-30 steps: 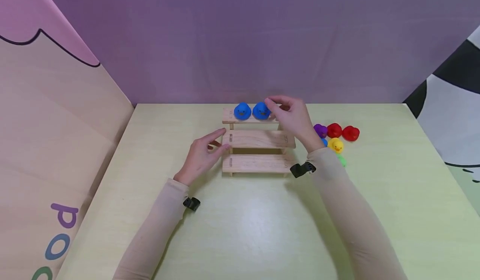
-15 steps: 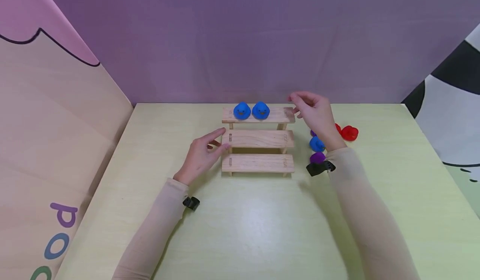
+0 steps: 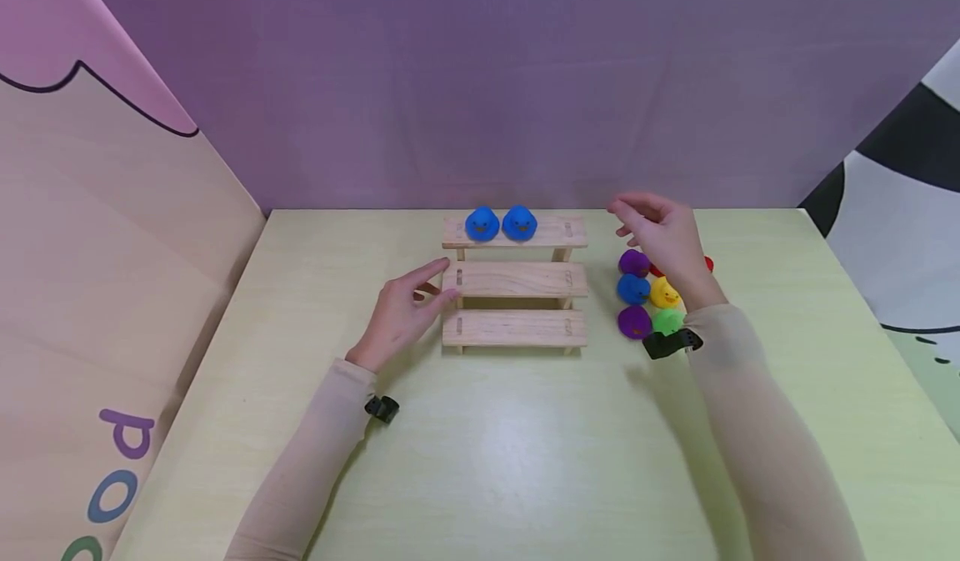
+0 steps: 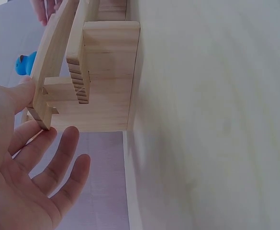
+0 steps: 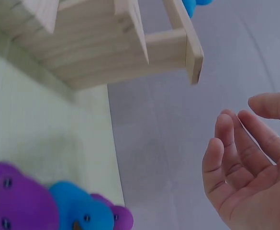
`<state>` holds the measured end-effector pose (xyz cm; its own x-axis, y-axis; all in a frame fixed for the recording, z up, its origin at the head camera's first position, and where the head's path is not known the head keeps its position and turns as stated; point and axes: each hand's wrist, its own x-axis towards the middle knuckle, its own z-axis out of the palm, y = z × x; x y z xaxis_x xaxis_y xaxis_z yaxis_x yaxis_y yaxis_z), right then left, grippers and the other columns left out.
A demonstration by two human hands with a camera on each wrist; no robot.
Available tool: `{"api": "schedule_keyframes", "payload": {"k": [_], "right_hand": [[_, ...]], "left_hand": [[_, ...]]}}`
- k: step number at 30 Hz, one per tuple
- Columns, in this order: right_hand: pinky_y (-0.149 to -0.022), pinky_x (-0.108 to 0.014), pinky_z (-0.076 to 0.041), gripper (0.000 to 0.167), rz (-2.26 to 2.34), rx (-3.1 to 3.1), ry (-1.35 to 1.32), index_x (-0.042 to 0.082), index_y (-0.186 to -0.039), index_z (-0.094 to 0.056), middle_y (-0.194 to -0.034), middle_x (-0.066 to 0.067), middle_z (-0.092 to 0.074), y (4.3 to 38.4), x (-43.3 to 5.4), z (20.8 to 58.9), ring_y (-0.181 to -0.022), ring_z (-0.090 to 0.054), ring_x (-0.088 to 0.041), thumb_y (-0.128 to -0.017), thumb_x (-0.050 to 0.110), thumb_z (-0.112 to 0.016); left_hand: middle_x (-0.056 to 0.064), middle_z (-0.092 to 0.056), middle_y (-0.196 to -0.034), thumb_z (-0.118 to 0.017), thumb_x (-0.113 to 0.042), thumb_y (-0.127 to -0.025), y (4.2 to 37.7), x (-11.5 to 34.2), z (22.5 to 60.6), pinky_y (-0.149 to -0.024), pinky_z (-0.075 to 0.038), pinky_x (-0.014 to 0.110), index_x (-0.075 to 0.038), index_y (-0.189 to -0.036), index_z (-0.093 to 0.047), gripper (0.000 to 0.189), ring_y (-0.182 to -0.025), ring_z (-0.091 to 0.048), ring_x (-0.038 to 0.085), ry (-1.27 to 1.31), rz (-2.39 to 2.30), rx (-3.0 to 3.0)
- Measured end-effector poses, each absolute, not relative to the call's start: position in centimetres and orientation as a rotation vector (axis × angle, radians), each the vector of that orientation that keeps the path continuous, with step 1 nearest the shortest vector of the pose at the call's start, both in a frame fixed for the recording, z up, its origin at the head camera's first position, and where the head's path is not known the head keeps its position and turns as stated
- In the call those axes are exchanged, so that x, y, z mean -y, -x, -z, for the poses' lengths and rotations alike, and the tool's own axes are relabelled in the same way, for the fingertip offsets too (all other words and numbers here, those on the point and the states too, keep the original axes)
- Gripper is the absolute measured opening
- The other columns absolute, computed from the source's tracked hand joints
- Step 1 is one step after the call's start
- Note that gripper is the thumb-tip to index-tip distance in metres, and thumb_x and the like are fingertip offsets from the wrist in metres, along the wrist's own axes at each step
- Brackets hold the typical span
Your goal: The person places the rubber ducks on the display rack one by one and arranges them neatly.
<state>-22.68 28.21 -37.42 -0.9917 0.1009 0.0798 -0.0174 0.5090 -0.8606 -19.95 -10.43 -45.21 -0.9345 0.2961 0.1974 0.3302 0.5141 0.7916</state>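
A three-step wooden shelf stand [image 3: 515,279] stands at the back middle of the table. On its top step sit two blue rubber ducks [image 3: 482,224], side by side toward the left. My left hand [image 3: 401,315] is at the stand's left end; in the left wrist view the thumb and index finger [image 4: 37,143] pinch the end of a board, other fingers spread. With nothing in it, my right hand [image 3: 663,240] hovers right of the stand, above a group of ducks, its fingers loosely bent. The right wrist view shows a gap between thumb and fingers.
Right of the stand are purple ducks [image 3: 635,323], a blue duck [image 3: 633,288], a yellow duck [image 3: 664,293], a green duck [image 3: 667,321] and red ducks [image 3: 708,263] partly hidden by the right hand. A purple wall [image 3: 480,86] rises behind the table.
My right hand has left the right-hand blue duck on the top step and moved right, over the loose ducks. My left hand has stayed at the stand.
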Motion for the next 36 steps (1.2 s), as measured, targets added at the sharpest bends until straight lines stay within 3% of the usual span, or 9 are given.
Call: {"api": "schedule_keyframes", "payload": {"k": [4, 8, 14, 19, 23, 29, 36], "right_hand": [[-0.076, -0.014, -0.058, 0.054, -1.511, 2.619, 0.068, 0.011, -0.143, -0.066, -0.115, 0.019, -0.071, 22.5, -29.6, 37.7, -0.09, -0.069, -0.003, -0.106, 0.051, -0.062], [-0.076, -0.015, -0.058, 0.056, -1.491, 2.645, 0.103, 0.011, -0.144, -0.065, -0.109, 0.026, -0.069, 22.1, -31.1, 38.0, -0.09, -0.069, -0.002, -0.106, 0.052, -0.062], [-0.077, -0.014, -0.057, 0.06, -1.436, 2.695, 0.172, 0.014, -0.147, -0.063, -0.121, 0.014, -0.069, 21.5, -33.3, 38.6, -0.095, -0.069, -0.004, -0.105, 0.056, -0.061], [-0.081, -0.014, -0.056, 0.062, -1.416, 2.712, 0.229, 0.014, -0.148, -0.061, -0.115, 0.025, -0.062, 21.0, -35.1, 39.0, -0.095, -0.069, -0.003, -0.104, 0.057, -0.061], [-0.079, -0.012, -0.056, 0.064, -1.395, 2.722, 0.253, 0.013, -0.151, -0.059, -0.115, 0.026, -0.06, 20.8, -36.3, 39.4, -0.093, -0.068, -0.001, -0.105, 0.057, -0.06], [-0.081, -0.008, -0.051, 0.063, -1.355, 2.744, 0.295, 0.015, -0.152, -0.058, -0.129, 0.013, -0.063, 20.4, -37.5, 40.1, -0.093, -0.068, 0.003, -0.105, 0.057, -0.059], [-0.086, -0.01, -0.046, 0.064, -1.33, 2.769, 0.357, 0.013, -0.153, -0.058, -0.132, 0.011, -0.062, 20.1, -38.8, 41.1, -0.11, -0.05, 0.004, -0.106, 0.056, -0.057]], "left_hand": [[0.005, -0.062, -0.155, -0.074, -0.034, -0.102, 20.0, 10.3, 45.2, -0.098, -0.062, 0.045, -0.017, -0.154, -0.059, 0.056, -0.109, -0.075, 0.024, 0.555, 1.428, 2.699], [0.004, -0.062, -0.155, -0.075, -0.034, -0.102, 20.1, 10.1, 45.2, -0.098, -0.062, 0.044, -0.018, -0.153, -0.06, 0.055, -0.11, -0.075, 0.024, 0.55, 1.433, 2.704], [0.004, -0.061, -0.156, -0.075, -0.034, -0.102, 20.2, 9.8, 45.3, -0.098, -0.062, 0.044, -0.019, -0.153, -0.06, 0.055, -0.11, -0.076, 0.024, 0.555, 1.441, 2.71], [0.004, -0.061, -0.156, -0.075, -0.035, -0.102, 20.2, 9.6, 45.4, -0.097, -0.062, 0.044, -0.02, -0.154, -0.06, 0.056, -0.109, -0.075, 0.024, 0.547, 1.445, 2.715], [0.003, -0.062, -0.155, -0.075, -0.036, -0.102, 20.3, 9.6, 45.4, -0.097, -0.062, 0.044, -0.021, -0.154, -0.06, 0.056, -0.108, -0.075, 0.023, 0.553, 1.445, 2.71], [0.004, -0.063, -0.154, -0.076, -0.036, -0.101, 20.4, 9.8, 45.3, -0.097, -0.062, 0.044, -0.02, -0.154, -0.06, 0.057, -0.107, -0.076, 0.022, 0.568, 1.431, 2.7], [0.004, -0.064, -0.152, -0.076, -0.035, -0.101, 20.3, 9.7, 45.2, -0.098, -0.062, 0.044, -0.019, -0.153, -0.06, 0.057, -0.107, -0.076, 0.022, 0.562, 1.437, 2.701]]}}
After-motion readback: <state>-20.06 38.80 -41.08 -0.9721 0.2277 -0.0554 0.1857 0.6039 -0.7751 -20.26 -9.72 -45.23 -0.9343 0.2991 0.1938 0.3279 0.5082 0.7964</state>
